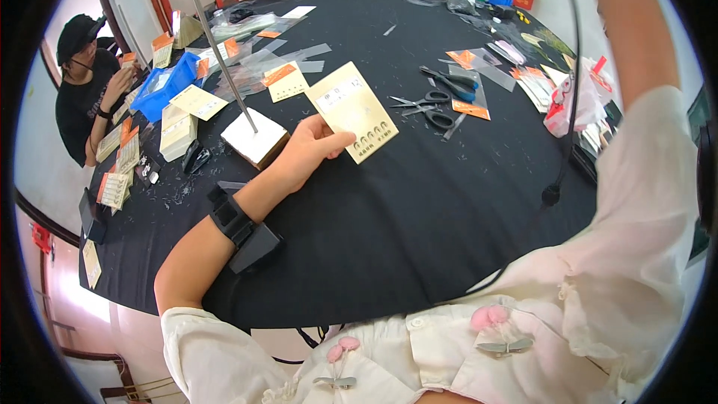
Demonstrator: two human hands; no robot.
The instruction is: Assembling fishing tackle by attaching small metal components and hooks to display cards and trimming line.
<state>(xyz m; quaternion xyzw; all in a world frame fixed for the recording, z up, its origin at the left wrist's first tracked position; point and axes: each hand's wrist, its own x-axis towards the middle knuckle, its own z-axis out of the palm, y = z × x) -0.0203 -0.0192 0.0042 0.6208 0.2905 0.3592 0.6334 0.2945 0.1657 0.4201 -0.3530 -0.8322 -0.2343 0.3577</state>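
In my left hand [308, 153] is a cream card [356, 111], its lower left edge pinched between thumb and fingers. The card carries print and a row of small dark curved shapes near its lower edge. Beside that hand stands a wooden block with a white top [254, 136], and an upright metal rod [218, 56] rises from it. A second cream card with an orange band [284, 82] lies just beyond. My right arm [632, 22] reaches up past the upper right edge, so its hand is out of sight. Black-handled scissors [428, 105] rest right of the held card.
Blue-handled pliers [452, 84] lie by the scissors. Left are a blue bin [166, 86], a card stack [178, 135] and a black stapler-like tool [196, 157]. Clear plastic sleeves [247, 67] cover the far left. A co-worker [86, 90] sits left. A dark cable [574, 105] hangs right.
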